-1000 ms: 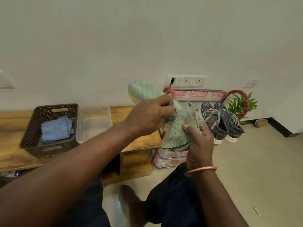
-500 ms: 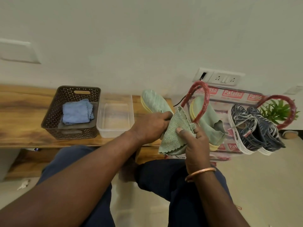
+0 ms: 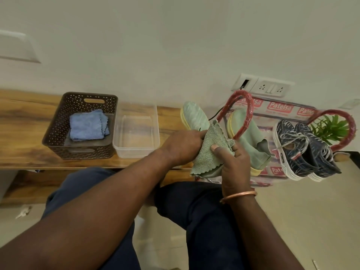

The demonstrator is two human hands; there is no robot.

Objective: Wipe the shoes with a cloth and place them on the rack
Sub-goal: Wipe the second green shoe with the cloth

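I saw the left hand (image 3: 183, 147) gripping the green shoe (image 3: 194, 115), its sole rising above the knuckles. The right hand (image 3: 233, 164) pinched the cloth (image 3: 208, 152) against it, beside the rack (image 3: 247, 106).

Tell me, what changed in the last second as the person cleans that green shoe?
Little. The left hand still grips the green shoe, and the right hand still holds the green cloth against it. The view tipped down, and the second green shoe on the rack, hidden behind the cloth before, now shows. The dark shoes, blue cloth, basket and clear tub stayed put.
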